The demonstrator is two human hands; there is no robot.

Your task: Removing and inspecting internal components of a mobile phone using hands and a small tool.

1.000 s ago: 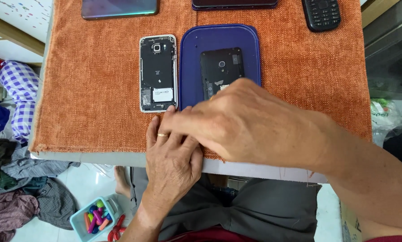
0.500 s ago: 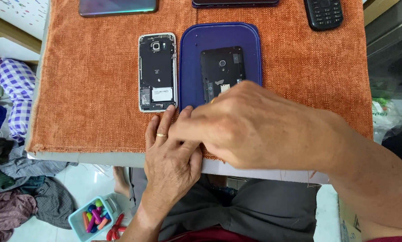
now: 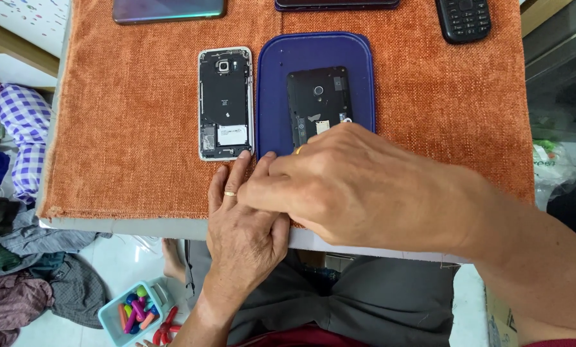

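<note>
My left hand [image 3: 243, 225] lies flat on the orange cloth [image 3: 127, 128] at the table's near edge, a ring on one finger, fingertips just below a silver-framed phone with its back removed [image 3: 225, 103]. My right hand [image 3: 358, 186] rests across the left hand's fingers with its own fingers curled, and what is under them is hidden. It covers the near edge of a blue tray [image 3: 275, 83]. A black opened phone [image 3: 317, 103] lies in that tray, partly under my right hand.
A glossy phone [image 3: 169, 9], a dark phone [image 3: 336, 4] and a black keypad phone [image 3: 464, 19] lie along the cloth's far edge. Below the table are a heap of clothes [image 3: 11, 257], a checked cloth [image 3: 18, 128] and a small teal basket of coloured pieces [image 3: 133, 311].
Both hands stay at the same spot by the tray's near edge. My right hand has shifted very slightly over the left hand's fingers.
</note>
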